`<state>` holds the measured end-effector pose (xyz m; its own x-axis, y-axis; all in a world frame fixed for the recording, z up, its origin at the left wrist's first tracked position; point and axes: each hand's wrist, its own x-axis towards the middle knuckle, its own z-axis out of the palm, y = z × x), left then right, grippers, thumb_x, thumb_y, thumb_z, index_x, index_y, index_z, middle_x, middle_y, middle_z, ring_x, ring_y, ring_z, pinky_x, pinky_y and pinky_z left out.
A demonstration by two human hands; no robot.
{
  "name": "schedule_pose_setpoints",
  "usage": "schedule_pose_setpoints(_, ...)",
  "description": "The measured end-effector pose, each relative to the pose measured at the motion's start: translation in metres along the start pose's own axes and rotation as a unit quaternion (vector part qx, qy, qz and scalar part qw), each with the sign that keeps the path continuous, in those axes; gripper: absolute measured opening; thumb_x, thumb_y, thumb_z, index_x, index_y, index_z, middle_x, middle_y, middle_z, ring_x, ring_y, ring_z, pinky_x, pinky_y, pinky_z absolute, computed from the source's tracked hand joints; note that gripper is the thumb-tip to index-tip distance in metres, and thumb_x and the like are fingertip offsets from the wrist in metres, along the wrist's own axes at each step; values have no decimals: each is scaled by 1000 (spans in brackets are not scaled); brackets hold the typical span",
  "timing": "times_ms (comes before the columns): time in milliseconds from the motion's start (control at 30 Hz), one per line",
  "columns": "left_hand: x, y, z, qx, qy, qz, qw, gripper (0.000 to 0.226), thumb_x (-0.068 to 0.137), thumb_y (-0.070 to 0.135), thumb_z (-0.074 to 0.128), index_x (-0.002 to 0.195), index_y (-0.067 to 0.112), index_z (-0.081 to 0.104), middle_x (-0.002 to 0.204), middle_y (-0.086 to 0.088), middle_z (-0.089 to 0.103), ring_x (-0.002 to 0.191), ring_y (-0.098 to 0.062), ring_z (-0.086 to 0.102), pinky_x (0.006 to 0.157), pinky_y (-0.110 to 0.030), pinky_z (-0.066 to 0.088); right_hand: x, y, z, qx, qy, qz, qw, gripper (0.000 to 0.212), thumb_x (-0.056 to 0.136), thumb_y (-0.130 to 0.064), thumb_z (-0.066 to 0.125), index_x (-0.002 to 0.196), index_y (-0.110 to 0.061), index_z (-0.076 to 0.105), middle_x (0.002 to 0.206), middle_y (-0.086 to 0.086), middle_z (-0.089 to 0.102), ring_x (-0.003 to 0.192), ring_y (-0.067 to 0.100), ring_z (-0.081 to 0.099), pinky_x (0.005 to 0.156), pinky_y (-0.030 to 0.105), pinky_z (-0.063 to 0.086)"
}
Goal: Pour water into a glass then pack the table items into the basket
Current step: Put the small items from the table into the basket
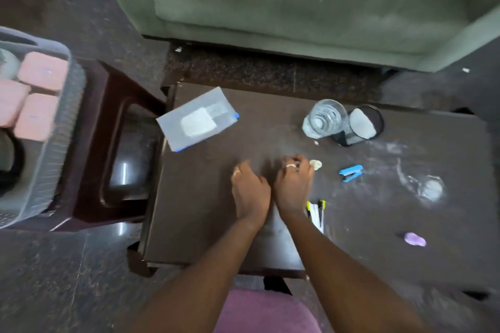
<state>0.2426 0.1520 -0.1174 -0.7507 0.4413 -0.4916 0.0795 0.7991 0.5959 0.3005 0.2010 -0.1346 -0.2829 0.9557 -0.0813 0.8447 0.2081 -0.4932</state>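
**Mauve cloth at bottom edge, hands mid-bench, basket parked left**

Mauve cloth [259, 313] sits closest, at the frame bottom, with both bare forearms reaching out over it.

Clutter around the hands:
- small pale disc [316, 164] right at the right hand's fingertips; contact unclear
- blue stapler [351, 172] just beyond that, to the right
- pens [317, 211] partly hidden under the right wrist
- purple lump [415, 239] well apart, near right edge
- clear pouch [197, 119] with blue trim, flat, far-left corner, overhanging the edge
- black mesh cup [349, 138] touching the glass, something pale inside

Hands: left hand [250, 189] and right hand [293, 184] are side by side, almost touching, knuckles up, fingers bent down toward the bench. Motion blur, so I can't tell if either grips anything.

Surface/room: dark brown bench [205, 197] with white powdery smears [422, 184] on its right half. Dark speckled floor [54, 278]. Green sofa [270, 8] behind the bench.

Task items: glass [324, 120] is clear and upright at far centre-right of the bench; water level is unreadable. Grey basket [58, 127] is off the bench, on a dark red stool [113, 94] to the left, with pink tubs [43, 70] inside it.
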Motion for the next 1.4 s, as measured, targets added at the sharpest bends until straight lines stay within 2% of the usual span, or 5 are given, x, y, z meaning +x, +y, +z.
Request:
schedule_pose_setpoints(167,-42,20,71,102,-188,-82,973,54,79,35,65,117,6,41,124,-18,54,116,-37,54,93,-38,45,20,94,-50,-70,-34,94,993,34,81,9,46,111,5,60,129,28,46,115,45,43,96,42,37)
schedule_pose_setpoints(400,-72,26,125,159,-205,-101,960,83,58,56,79,115,9,42,121,-9,61,116,-28,57,90,-34,47,50,159,-69,-203,-153,51,966,51,89,1,49,136,-17,41,156,14,13,137,43,17,101,55,35)
schedule_pose_setpoints(833,-74,10,125,155,-158,-35,974,42,85,23,57,117,3,39,119,-19,59,111,-38,58,89,-38,47,20,153,-47,-210,-169,47,962,43,87,-6,53,129,-7,46,127,16,46,114,36,44,89,41,43)
schedule_pose_setpoints(1133,0,-6,-24,-61,57,-38,996,30,81,32,61,98,12,46,102,-16,62,98,-38,60,78,-39,47,-5,7,10,-73,-149,-125,978,53,81,0,55,133,-9,50,110,18,63,97,41,52,86,45,41)
schedule_pose_setpoints(1400,64,-47,-218,-128,341,-75,928,38,76,20,64,108,7,49,108,-23,64,101,-40,59,82,-40,45,-15,-205,58,183,-231,-226,928,42,90,-7,56,131,-8,48,120,17,58,109,33,53,94,39,41)
